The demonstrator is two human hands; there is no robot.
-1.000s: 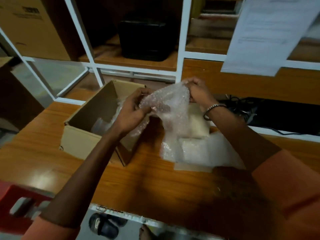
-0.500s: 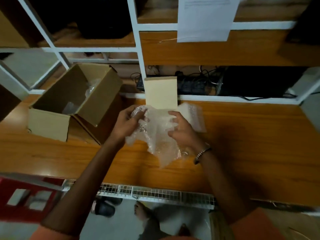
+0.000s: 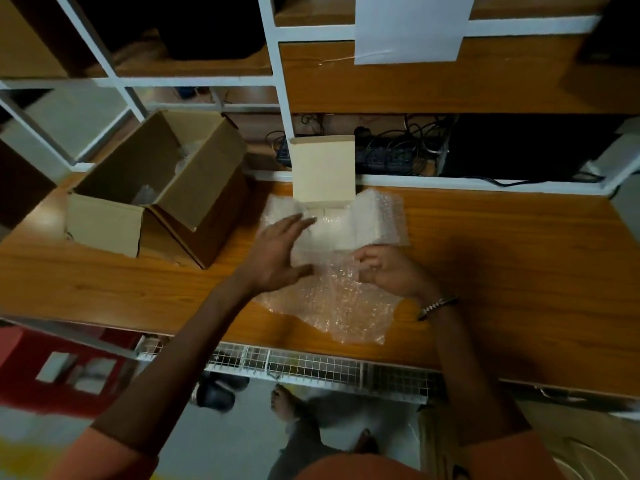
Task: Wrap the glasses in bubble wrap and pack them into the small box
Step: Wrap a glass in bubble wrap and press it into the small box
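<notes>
hands on the bubble wrap at the table edge

a sheet of bubble wrap [image 3: 332, 306] lies on the wooden table [image 3: 502, 265], near the front edge, a little crumpled. the left hand [image 3: 277, 251] is above its left part with the fingers straight and spread, and it grips nothing; if the palm touches the wrap, i cannot tell. the right hand [image 3: 388, 271] is at the top right of the sheet with the fingers curled, and it pinches the wrap between the fingertips. a metal bracelet [image 3: 437, 305] is on the right wrist.

just behind the hands stands the small box [image 3: 323, 168], pale, with its lid flap upright against the white shelf frame [image 3: 277, 81]. more bubble wrap pieces [image 3: 377, 220] lie around the base of this box, touching it. a glass is not clearly visible in the sheet; the picture is too blurred to say.

to the left, well apart from the hands, a bigger cardboard box [image 3: 166, 181] stands open on the table, and something transparent lies inside it. a white paper [image 3: 410, 27] hangs on the shelf above. black cables [image 3: 394, 147] lie behind the small box.
</notes>
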